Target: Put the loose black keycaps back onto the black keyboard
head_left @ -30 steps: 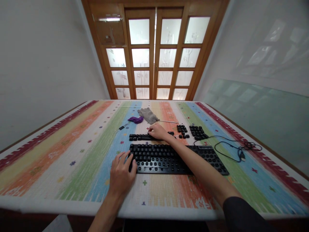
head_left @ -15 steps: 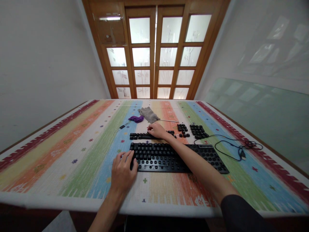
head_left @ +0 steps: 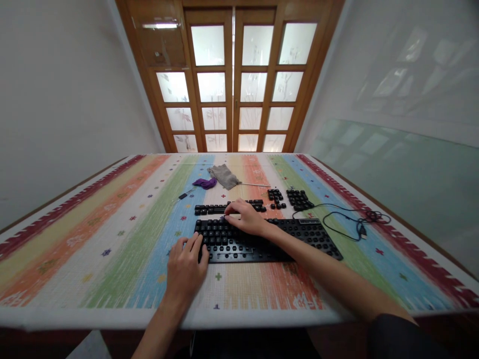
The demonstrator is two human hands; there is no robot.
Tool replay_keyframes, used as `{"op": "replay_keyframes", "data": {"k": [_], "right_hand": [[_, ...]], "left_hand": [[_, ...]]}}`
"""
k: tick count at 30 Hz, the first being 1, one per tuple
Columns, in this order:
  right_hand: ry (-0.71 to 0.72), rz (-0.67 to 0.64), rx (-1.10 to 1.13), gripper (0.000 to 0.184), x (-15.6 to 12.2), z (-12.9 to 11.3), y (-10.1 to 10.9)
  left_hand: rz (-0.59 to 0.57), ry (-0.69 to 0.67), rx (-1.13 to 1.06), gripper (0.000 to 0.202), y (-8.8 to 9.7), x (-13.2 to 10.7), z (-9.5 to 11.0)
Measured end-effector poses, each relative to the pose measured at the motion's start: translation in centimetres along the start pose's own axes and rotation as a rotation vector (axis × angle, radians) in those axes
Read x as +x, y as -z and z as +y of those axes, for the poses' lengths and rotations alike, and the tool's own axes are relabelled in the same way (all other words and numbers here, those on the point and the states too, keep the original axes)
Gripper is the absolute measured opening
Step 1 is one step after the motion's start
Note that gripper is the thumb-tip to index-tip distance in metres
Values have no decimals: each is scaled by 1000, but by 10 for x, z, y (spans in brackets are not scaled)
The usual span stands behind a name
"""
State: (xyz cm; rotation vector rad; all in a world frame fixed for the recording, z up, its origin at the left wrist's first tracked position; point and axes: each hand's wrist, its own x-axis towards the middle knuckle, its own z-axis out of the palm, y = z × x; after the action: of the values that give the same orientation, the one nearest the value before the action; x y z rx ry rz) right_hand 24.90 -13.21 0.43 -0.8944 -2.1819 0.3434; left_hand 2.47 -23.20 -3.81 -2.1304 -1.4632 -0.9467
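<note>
Right hand (head_left: pixel 245 218) retreats toward six o'clock, from loose black plastic keycaps (head_left: pixel 204 211) to the long black keyboard (head_left: pixel 262 251), shifting work there; its grasp cannot be told. Left hand (head_left: pixel 186 264), spread, rests on the keyboard's nine-o'clock end.

Left hand (head_left: pixel 186 267) lies spread, palm down — right hand (head_left: pixel 246 218) curled, forearm (head_left: pixel 325 267) slanting inward.

The keyboard (head_left: pixel 258 253) looks plastic, the grey cloth (head_left: pixel 224 177) rough and matt, the door frame (head_left: pixel 229 85) smooth wood.
</note>
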Motion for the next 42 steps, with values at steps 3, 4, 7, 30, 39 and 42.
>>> {"op": "replay_keyframes", "data": {"k": [3,4,7,30,39,42], "right_hand": [[58,-12,49,3,-24,-16,6],[75,-13,54,3,-30,-20,7],[144,-26,18,4,-43,-29,7],[307,60,-213,20,-58,-30,-9],[337,-28,-368,15,-59,-30,-8],[323,-86,-399,14,-61,-33,-6]], "left_hand": [[35,-45,-48,29,-3,-2,-1],[37,-67,-67,30,-4,-3,-1],[4,-122,-107,37,-9,-5,-2],[-111,-169,-222,44,-7,-6,2],[-203,-213,-267,44,-1,-5,17],[-245,-212,-251,51,-5,-8,28]]}}
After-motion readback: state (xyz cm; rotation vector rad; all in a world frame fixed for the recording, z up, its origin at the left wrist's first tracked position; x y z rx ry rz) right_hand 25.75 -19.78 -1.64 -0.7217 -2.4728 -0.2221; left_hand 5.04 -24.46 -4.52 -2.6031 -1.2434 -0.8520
